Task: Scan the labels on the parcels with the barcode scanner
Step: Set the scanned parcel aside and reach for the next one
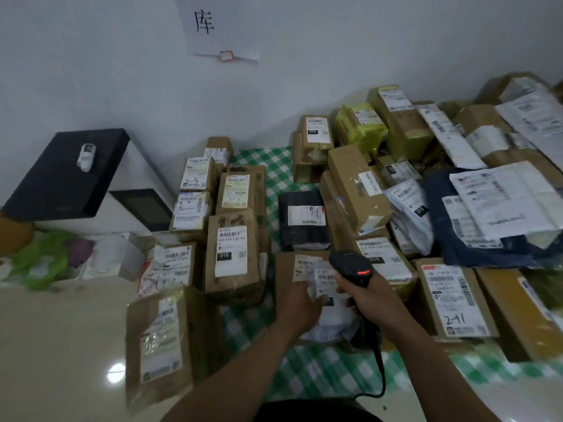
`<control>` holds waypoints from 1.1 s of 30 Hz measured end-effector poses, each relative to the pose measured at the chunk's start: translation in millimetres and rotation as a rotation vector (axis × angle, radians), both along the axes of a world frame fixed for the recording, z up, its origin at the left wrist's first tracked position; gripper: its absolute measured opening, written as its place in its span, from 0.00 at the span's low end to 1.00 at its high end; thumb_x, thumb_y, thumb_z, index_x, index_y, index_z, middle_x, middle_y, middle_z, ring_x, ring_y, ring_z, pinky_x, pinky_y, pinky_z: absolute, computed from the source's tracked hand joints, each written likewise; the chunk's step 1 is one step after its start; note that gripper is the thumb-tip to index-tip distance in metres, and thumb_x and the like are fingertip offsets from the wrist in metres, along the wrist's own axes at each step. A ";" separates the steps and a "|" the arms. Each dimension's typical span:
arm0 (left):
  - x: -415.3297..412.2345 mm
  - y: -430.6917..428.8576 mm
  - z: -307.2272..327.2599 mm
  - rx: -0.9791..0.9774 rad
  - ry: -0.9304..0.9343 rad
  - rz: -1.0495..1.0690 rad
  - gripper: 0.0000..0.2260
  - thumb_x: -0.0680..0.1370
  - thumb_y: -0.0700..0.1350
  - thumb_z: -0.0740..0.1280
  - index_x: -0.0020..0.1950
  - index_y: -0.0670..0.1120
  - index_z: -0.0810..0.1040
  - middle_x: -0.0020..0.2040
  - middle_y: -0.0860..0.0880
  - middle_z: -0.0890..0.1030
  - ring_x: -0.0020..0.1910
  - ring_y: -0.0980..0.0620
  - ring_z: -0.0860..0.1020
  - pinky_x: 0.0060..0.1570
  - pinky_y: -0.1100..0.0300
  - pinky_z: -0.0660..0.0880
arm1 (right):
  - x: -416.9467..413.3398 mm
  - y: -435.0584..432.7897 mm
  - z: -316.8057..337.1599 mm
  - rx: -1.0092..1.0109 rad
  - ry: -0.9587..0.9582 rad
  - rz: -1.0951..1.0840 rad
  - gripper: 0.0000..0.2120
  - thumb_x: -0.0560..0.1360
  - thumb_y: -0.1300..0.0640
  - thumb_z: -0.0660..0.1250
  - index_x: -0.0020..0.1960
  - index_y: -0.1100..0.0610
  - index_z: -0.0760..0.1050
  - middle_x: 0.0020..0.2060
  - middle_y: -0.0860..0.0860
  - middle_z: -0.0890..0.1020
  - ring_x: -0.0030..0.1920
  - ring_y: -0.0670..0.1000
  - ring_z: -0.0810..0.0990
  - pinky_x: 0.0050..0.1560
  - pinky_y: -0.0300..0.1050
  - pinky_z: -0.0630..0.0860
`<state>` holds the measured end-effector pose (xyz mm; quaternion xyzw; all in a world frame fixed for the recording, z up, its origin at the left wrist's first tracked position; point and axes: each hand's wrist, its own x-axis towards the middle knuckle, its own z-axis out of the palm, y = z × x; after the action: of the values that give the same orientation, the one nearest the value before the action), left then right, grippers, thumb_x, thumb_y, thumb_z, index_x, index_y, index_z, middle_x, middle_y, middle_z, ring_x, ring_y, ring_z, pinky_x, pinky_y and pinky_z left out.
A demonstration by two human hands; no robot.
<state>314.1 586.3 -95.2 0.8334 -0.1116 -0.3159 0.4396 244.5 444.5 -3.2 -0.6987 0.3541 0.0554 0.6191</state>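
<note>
Barcode scanner (350,266), black with a red light, sits in the right hand (364,295), fingers wrapped round its grip, pointing down at a white soft parcel (330,321) that the left hand (301,306) holds with curled fingers, among brown boxes (233,254) on a green checked cloth (320,370).

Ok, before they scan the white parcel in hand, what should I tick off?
1. Scanner gripped by right hand: ok.
2. White parcel held by left hand: ok.
3. Label faces up, barcode uncovered: ok.
4. Scanner window aimed at the label: cannot tell, its front faces away from the camera.
5. Scanner powered: ok, a red light shows on its head.
6. Cable free of the parcels: ok, it trails over the cloth.
</note>
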 end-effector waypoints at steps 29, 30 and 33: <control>-17.5 15.3 25.7 -0.538 0.046 0.793 0.20 0.76 0.35 0.74 0.65 0.47 0.75 0.63 0.48 0.80 0.62 0.52 0.80 0.57 0.53 0.82 | -0.1 -9.3 48.9 0.131 -0.052 0.348 0.09 0.80 0.49 0.71 0.56 0.53 0.81 0.39 0.51 0.87 0.35 0.49 0.81 0.38 0.45 0.77; -17.2 15.0 25.7 -0.554 0.047 0.798 0.22 0.76 0.34 0.74 0.67 0.46 0.74 0.64 0.48 0.80 0.63 0.51 0.80 0.58 0.52 0.82 | -0.1 -8.3 50.1 0.130 -0.049 0.350 0.09 0.80 0.50 0.71 0.55 0.54 0.81 0.38 0.51 0.86 0.34 0.48 0.81 0.37 0.44 0.76; -15.7 13.8 27.7 -0.583 0.046 0.800 0.25 0.76 0.34 0.74 0.70 0.45 0.73 0.64 0.49 0.80 0.63 0.53 0.80 0.57 0.54 0.82 | -1.4 -6.6 54.3 0.127 -0.040 0.343 0.09 0.80 0.50 0.71 0.54 0.54 0.81 0.36 0.51 0.86 0.33 0.47 0.81 0.35 0.43 0.76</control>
<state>298.4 600.2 -67.6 0.6462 0.1428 -0.0964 0.7434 243.0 437.9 51.1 -0.7095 0.2132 0.1687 0.6502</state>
